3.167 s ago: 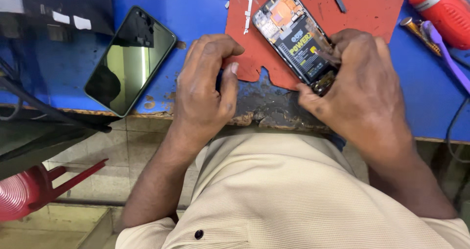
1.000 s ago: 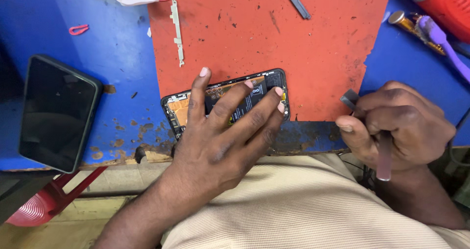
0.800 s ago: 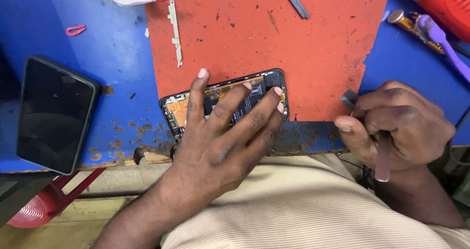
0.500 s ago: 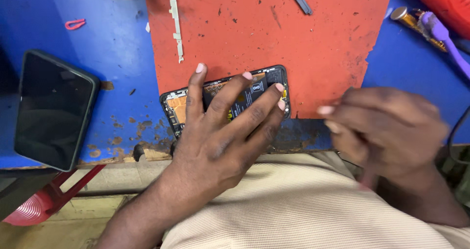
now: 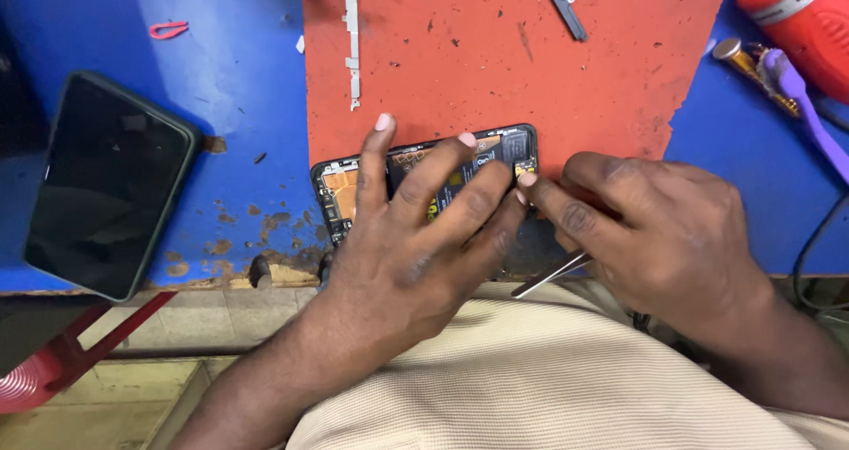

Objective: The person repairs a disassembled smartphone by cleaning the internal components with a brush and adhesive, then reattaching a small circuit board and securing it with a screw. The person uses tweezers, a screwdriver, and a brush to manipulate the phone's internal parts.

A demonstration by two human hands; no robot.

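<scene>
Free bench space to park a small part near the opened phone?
Bare red mat between the metal strip and the black part. Bare blue bench between the strip and the dark phone. Crowded: both hands, left hand and right hand, cover the opened phone.

A blue workbench (image 5: 239, 87) carried a red mat (image 5: 531, 70) at its middle. A dark phone (image 5: 106, 185) lay near the left front edge, a small red clip (image 5: 168, 30) behind it.
</scene>
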